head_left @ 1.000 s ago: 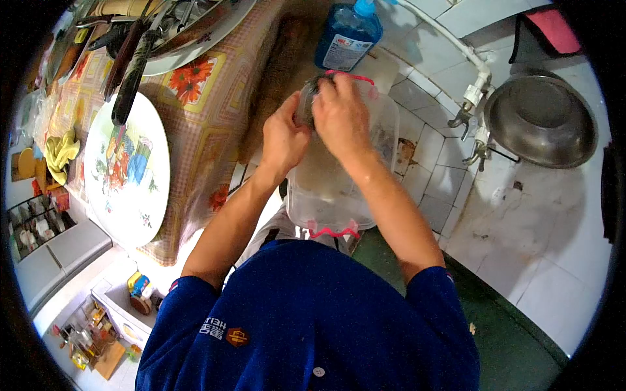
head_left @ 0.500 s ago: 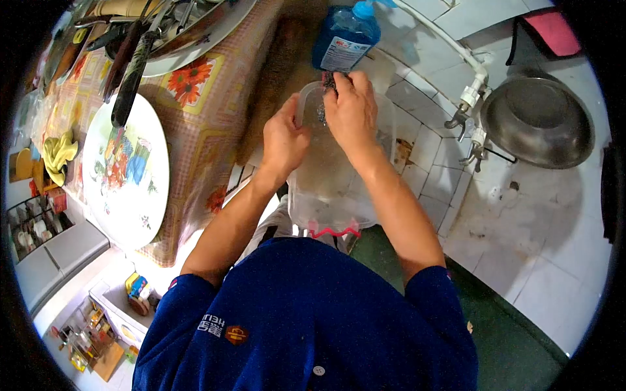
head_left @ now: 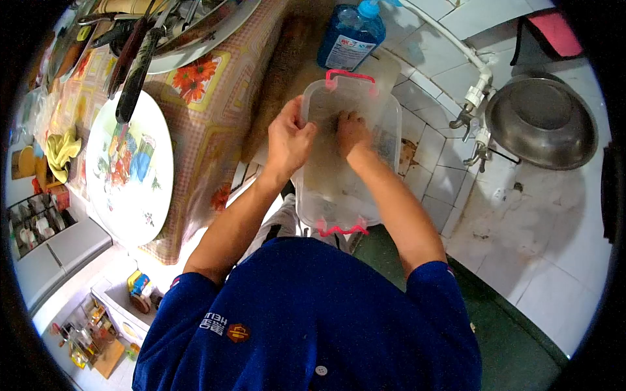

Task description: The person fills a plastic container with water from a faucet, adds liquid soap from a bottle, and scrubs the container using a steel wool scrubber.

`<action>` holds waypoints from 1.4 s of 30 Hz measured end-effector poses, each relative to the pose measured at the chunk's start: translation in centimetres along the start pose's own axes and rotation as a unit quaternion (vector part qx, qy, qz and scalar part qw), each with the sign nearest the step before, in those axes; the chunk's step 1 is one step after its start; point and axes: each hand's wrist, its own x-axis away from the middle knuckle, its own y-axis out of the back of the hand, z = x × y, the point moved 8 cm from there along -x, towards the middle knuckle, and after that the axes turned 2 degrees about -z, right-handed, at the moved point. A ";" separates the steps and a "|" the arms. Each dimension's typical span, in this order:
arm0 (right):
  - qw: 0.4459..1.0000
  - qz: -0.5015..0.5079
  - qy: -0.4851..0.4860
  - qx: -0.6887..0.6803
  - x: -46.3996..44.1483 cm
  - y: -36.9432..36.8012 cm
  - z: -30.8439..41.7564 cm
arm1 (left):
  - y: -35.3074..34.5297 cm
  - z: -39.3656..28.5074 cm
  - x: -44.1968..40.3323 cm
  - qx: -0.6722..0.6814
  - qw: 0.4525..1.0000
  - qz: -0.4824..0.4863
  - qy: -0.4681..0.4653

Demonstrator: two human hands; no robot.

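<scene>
Smooth plastic box (head_left: 325, 177); dull metal bowl (head_left: 541, 122)

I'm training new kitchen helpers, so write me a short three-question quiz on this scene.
1. What does the bare left hand grip?
A) a round metal pan
B) the edge of a clear rectangular plastic container
C) a yellow cloth

2. True or false: the container's red plastic end handles match in colour.

3. Fill the gap, near or far: the blue plastic pump bottle stands past the container's ____ end.

Key: 1. B; 2. true; 3. far.
</scene>
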 end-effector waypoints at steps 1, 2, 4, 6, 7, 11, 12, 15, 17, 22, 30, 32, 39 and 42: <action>0.996 0.065 -0.021 0.064 -0.2 -1.4 0.5 | -0.1 -0.1 0.0 0.023 1.000 -0.005 -0.007; 0.995 0.084 -0.019 0.059 0.6 -1.8 0.8 | -0.1 -0.2 0.1 0.046 0.999 -0.011 -0.012; 0.989 0.138 -0.012 -0.050 1.8 -0.4 1.9 | -0.2 -0.1 0.3 0.073 0.997 -0.014 0.005; 0.974 0.170 0.001 -0.150 2.3 3.0 2.9 | -0.1 -0.2 0.0 0.100 0.995 -0.025 0.014; 0.966 0.034 -0.038 -0.254 2.2 6.6 2.2 | -0.1 0.0 0.1 0.111 0.993 -0.021 0.031; 0.908 -0.270 0.035 -0.319 1.2 16.4 2.9 | -0.1 -0.1 0.3 0.095 0.995 -0.010 -0.022; 0.908 -0.273 0.033 -0.317 0.5 16.3 3.0 | -0.2 -0.2 0.3 0.096 0.995 -0.007 -0.024; 0.937 -0.275 0.058 -0.206 -0.3 15.4 5.4 | -0.9 0.4 0.8 0.099 0.991 0.084 0.045; 0.942 -0.187 0.132 -0.244 0.3 14.2 7.3 | -0.8 0.2 0.8 0.091 0.989 0.103 0.053; 0.943 -0.224 0.100 -0.226 -0.5 15.7 5.8 | -0.2 1.4 1.1 0.087 0.984 0.118 0.101; 0.941 -0.101 0.209 -0.246 3.2 14.6 7.9 | -0.1 0.0 2.1 0.392 0.875 0.216 0.187; 0.932 -0.106 0.224 -0.265 3.1 14.8 7.9 | -0.3 1.4 2.2 0.432 0.847 0.179 0.252; 0.922 -0.088 0.275 -0.258 5.8 14.2 8.8 | -0.1 1.4 1.8 0.435 0.845 0.193 0.242; 0.932 -0.077 0.282 -0.213 5.9 14.3 9.1 | 0.0 2.6 1.9 0.428 0.842 0.201 0.261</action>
